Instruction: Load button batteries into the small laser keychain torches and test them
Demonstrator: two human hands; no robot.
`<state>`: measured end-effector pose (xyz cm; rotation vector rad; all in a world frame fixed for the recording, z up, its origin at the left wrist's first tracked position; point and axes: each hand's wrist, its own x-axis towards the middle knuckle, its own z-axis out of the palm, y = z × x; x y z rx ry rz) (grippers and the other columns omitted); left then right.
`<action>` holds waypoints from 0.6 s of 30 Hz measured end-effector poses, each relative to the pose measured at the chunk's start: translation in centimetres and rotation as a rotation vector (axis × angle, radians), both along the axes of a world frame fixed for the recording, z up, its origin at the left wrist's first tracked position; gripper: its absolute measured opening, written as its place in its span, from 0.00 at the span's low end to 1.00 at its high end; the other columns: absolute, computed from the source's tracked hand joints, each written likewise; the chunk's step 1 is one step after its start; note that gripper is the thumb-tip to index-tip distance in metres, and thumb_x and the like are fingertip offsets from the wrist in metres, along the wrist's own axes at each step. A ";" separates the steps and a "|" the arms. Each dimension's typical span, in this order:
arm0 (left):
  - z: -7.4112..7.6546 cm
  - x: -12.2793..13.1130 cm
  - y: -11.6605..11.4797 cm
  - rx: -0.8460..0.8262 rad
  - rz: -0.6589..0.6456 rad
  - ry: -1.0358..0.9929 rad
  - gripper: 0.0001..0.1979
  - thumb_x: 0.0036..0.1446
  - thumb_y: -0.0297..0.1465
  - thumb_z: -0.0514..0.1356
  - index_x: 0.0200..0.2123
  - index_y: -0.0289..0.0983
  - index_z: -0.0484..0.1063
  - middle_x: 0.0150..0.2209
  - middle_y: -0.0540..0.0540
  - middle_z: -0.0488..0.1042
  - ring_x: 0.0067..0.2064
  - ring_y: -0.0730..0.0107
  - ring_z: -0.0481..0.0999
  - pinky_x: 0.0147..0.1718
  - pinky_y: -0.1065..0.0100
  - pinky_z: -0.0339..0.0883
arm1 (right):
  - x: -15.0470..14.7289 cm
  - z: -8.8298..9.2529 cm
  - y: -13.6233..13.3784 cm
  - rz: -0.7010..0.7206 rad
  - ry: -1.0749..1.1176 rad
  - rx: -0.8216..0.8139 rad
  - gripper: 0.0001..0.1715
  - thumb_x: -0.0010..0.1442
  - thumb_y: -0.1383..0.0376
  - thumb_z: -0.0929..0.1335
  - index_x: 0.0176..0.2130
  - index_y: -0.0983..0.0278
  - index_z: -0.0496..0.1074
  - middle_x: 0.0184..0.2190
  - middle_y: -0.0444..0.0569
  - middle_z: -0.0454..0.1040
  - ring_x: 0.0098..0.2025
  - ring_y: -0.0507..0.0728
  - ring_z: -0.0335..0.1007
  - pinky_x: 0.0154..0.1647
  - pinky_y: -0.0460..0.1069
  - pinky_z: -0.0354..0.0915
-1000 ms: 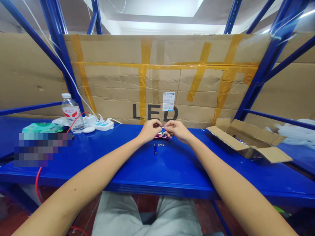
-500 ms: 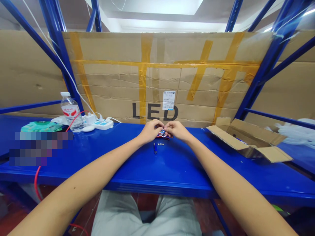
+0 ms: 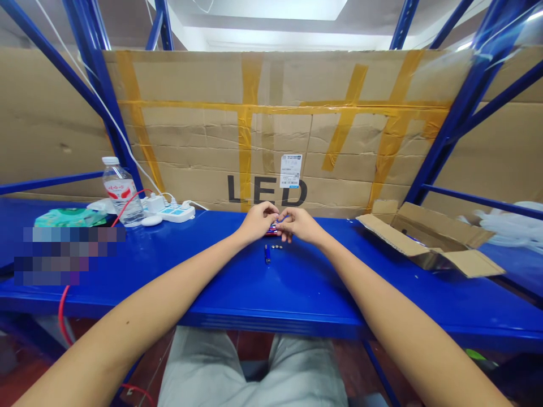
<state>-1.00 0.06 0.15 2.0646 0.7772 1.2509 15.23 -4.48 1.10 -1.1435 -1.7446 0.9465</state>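
Observation:
My left hand (image 3: 258, 221) and my right hand (image 3: 299, 224) meet above the middle of the table, thumbs and fingertips pinched together. Whatever lies between the fingertips is too small and hidden to name. Below and partly behind the fingers is a cluster of shiny red and blue metallic pieces (image 3: 271, 230), mostly covered by my hands. Nearer to me a small blue cylinder (image 3: 267, 254), like a mini torch body, lies on the table with its length pointing towards me. Beside it sit a few small silver discs (image 3: 276, 247) in a row, resembling button cells.
An open cardboard box (image 3: 424, 237) stands on the blue table (image 3: 237, 288) at right. At left are a water bottle (image 3: 123, 195), a white power strip (image 3: 178, 213) and a green packet (image 3: 70, 217). A large cardboard sheet (image 3: 203, 141) closes off the back.
My right hand has shifted slightly left and its lower fingers now hang down over the metallic pieces, hiding more of them. Both hands stay together. The blue cylinder and discs lie unmoved.

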 end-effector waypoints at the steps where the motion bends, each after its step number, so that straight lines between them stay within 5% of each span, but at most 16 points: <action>1: 0.1 -0.1 0.1 -0.010 0.004 -0.016 0.04 0.54 0.23 0.59 0.35 0.34 0.71 0.32 0.47 0.76 0.33 0.70 0.76 0.38 0.67 0.69 | 0.1 0.1 0.0 -0.009 -0.029 -0.010 0.10 0.56 0.69 0.71 0.33 0.64 0.64 0.20 0.45 0.76 0.19 0.52 0.71 0.17 0.44 0.65; 6: 0.7 -0.8 0.0 -0.018 0.106 0.092 0.06 0.50 0.22 0.60 0.33 0.34 0.73 0.32 0.46 0.77 0.36 0.69 0.77 0.39 0.67 0.69 | 2.0 0.8 -0.2 -0.107 -0.472 -0.045 0.04 0.58 0.73 0.65 0.34 0.66 0.67 0.21 0.47 0.76 0.19 0.52 0.72 0.19 0.44 0.64; 9: 0.8 -1.0 -0.1 -0.028 0.154 0.227 0.04 0.47 0.21 0.61 0.29 0.34 0.72 0.30 0.47 0.77 0.34 0.70 0.76 0.35 0.70 0.67 | 2.8 0.8 -0.2 -0.095 -0.675 -0.205 0.07 0.59 0.72 0.63 0.40 0.67 0.67 0.18 0.45 0.74 0.17 0.53 0.70 0.19 0.45 0.64; 18: 1.2 -1.8 0.2 -0.047 0.153 0.588 0.05 0.43 0.25 0.66 0.23 0.35 0.72 0.25 0.50 0.75 0.29 0.71 0.72 0.30 0.69 0.62 | 2.7 0.4 -0.2 0.020 -0.937 -0.402 0.10 0.62 0.62 0.64 0.31 0.67 0.68 0.18 0.48 0.73 0.15 0.53 0.68 0.19 0.48 0.66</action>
